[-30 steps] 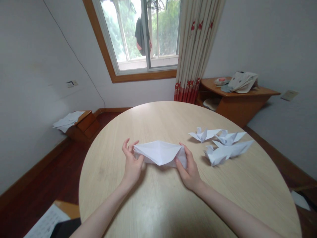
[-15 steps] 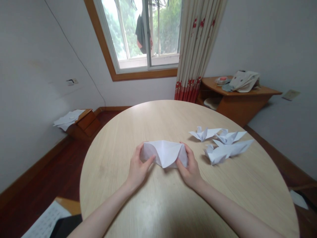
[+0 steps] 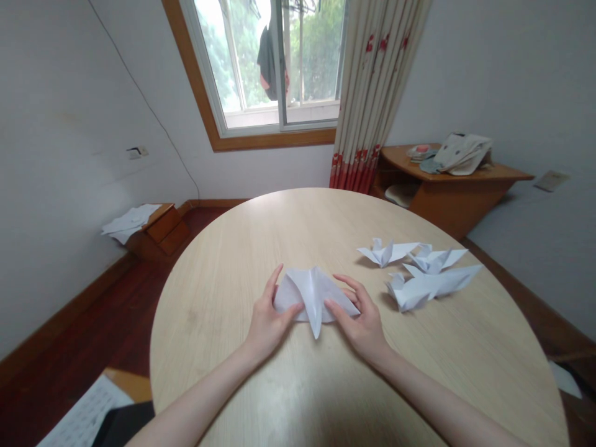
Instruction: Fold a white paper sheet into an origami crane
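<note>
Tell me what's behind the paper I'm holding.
Behind the white paper, tabletop shows. The paper partly covers fingers of your left hand and right hand; its far side is hidden.

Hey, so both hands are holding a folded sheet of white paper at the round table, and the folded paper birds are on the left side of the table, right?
Not quite: the folded paper birds are on the right side of the round table, as the head view shows. Both the left hand and right hand do hold the white paper.
</note>
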Motion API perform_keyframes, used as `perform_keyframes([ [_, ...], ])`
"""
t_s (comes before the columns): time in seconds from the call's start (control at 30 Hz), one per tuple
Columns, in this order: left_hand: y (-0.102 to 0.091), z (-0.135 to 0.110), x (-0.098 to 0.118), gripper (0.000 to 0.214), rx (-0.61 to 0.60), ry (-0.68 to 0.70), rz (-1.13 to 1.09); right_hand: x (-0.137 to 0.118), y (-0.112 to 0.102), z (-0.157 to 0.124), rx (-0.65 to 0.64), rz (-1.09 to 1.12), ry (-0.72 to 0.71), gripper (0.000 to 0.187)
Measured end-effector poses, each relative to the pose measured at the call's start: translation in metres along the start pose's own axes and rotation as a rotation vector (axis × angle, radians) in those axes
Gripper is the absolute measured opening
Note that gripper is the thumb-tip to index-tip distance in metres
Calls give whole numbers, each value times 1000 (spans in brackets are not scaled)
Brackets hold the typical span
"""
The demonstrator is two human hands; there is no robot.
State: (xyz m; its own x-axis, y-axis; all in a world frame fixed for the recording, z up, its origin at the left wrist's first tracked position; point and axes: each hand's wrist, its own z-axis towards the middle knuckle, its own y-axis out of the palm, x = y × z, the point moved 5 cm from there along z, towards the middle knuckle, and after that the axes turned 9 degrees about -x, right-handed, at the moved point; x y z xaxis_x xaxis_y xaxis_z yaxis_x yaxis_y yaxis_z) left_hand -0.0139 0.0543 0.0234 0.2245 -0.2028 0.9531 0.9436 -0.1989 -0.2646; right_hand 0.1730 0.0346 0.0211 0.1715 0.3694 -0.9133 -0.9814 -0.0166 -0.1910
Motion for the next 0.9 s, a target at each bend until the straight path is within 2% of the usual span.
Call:
perform_keyframes([
  [0.17,-3,1,-4,55,111,-76,-161,2,1,3,-14,11,75,29],
  [0.33,-5,4,-9,37,151,-128,-258,12,12,4,-141,133,151,34],
  [0.5,0,6,-13,41,99,-198,-375,20,14,4,-149,128,169,35],
  [0.8,15,4,-8,54,-98,-237,-550,10,9,2,-78,-154,-29,30],
  [0.9,18,4,-12,56,-142,-250,-569,3,10,2,-110,-174,-42,33],
])
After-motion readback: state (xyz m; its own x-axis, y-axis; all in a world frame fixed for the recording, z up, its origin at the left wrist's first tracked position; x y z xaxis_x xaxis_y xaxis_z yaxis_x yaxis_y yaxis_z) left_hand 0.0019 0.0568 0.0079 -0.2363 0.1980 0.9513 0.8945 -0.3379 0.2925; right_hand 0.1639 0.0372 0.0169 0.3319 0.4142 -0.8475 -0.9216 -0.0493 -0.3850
